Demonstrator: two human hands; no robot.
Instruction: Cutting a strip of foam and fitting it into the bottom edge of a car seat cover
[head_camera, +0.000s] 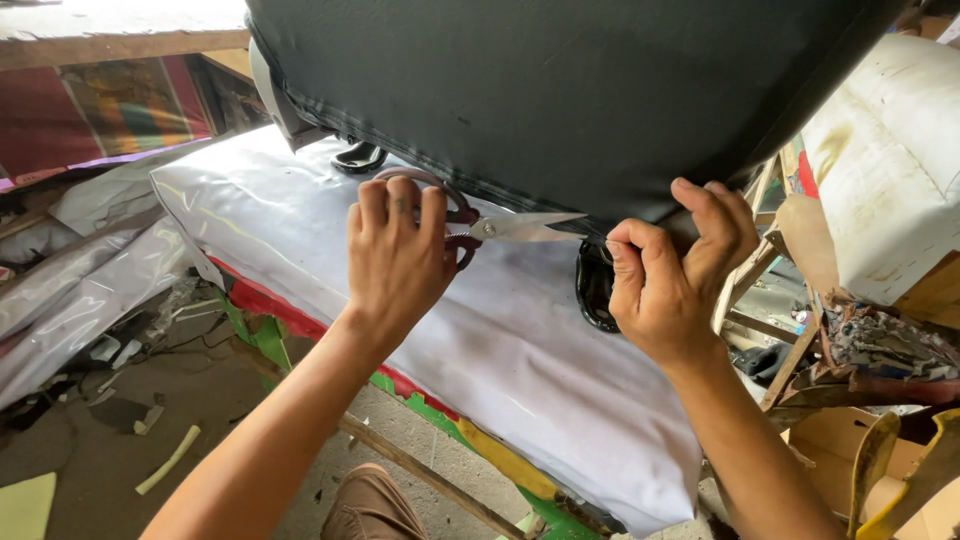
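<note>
One pair of scissors (490, 226) sat clamped in the left hand (395, 255), blades pointing toward three o'clock. The right hand (668, 270) pinched the one black cover (560, 90) at its lower edge, above one white sheet (480, 340).

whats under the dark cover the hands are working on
Below the dark cover lies a white sheet over a bench, with black plastic parts at the cover's edge. The cover hides whatever it wraps.

Dirty concrete floor (110, 460) w/ scraps on it. Left of the floor patch, crumpled plastic sheets (70, 290). Above them, a wood bench (110, 35). Far right of floor: cardboard boxes (830, 450). Daylight.
</note>
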